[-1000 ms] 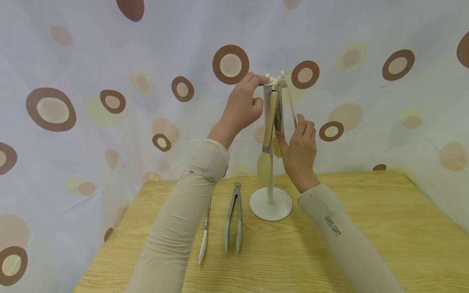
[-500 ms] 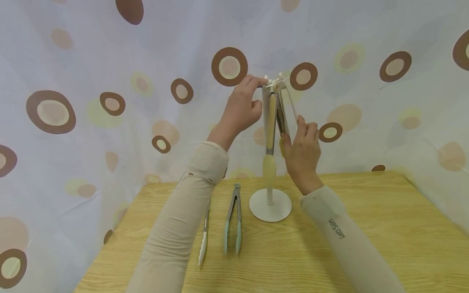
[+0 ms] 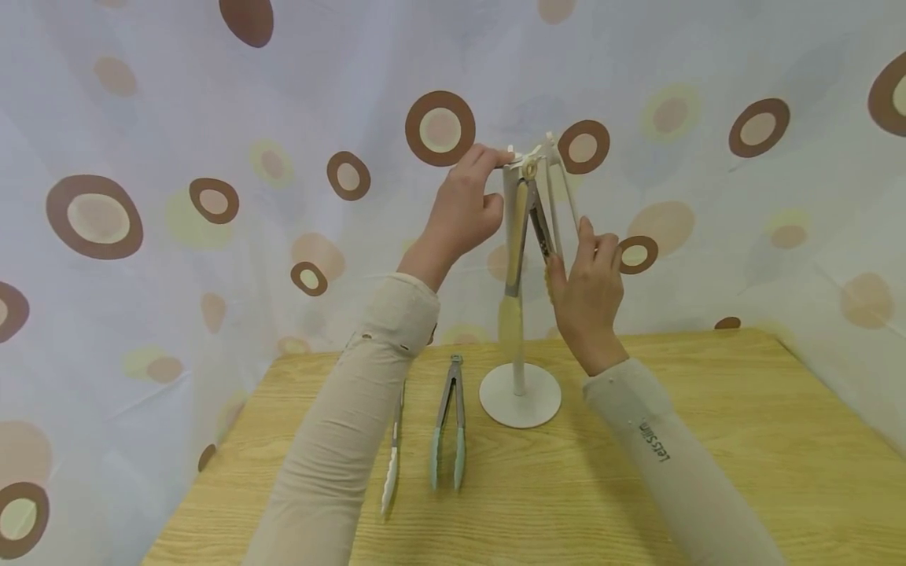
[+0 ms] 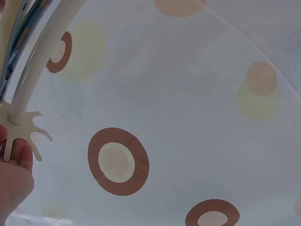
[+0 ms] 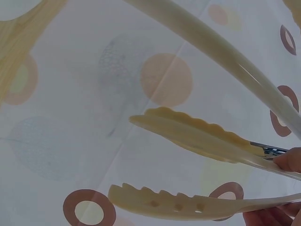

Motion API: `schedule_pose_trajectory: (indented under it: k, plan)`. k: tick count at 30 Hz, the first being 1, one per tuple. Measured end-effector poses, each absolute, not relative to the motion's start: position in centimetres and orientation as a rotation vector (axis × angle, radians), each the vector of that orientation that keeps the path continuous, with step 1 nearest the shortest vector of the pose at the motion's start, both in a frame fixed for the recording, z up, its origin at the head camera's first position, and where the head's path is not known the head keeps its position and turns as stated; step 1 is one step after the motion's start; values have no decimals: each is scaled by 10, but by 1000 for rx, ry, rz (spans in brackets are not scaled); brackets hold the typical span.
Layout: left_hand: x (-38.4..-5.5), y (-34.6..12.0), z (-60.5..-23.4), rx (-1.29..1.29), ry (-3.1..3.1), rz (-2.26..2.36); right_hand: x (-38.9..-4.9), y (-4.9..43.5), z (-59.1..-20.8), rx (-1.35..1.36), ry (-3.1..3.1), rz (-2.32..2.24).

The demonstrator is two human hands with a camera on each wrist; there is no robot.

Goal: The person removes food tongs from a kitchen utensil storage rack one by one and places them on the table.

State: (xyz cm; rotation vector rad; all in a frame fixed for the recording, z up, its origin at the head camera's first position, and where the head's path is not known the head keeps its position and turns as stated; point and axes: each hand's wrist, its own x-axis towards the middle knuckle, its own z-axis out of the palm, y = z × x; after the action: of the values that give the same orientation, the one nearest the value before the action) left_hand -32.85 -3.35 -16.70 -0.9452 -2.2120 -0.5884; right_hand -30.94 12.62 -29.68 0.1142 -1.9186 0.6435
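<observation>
A cream utensil stand with a round base point(image 3: 520, 409) and a hooked top stands on the table. My left hand point(image 3: 463, 204) grips the stand's hooked top point(image 4: 28, 127), fingers and thumb about one of its arms. Yellow-tipped metal tongs point(image 3: 510, 318) hang from the top, legs spread. My right hand point(image 3: 589, 299) pinches cream plastic tongs point(image 5: 174, 205) at the right of the stand, thumb on one leg and fingers under the other. In the right wrist view, a scalloped yellow tong tip point(image 5: 197, 122) shows behind the cream tongs' upper leg.
On the wooden table point(image 3: 708, 440) left of the base lie tongs with mint-green tips point(image 3: 458, 456) and tongs with white tips point(image 3: 390, 479), partly hidden by my left sleeve. A dotted curtain point(image 3: 743, 236) hangs behind the table.
My right hand has shifted slightly right, drawing the cream tongs away from the pole; their top end now stands out more. The yellow-tipped tongs have swung and their legs have spread. My left hand keeps its hold.
</observation>
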Motion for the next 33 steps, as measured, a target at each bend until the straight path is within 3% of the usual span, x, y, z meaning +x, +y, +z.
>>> schedule_pose_trajectory:
  k: [33]
  plan:
    - [-329,-32,-168,-925,-2211,-597,-296,143,-288,96,-2013,791]
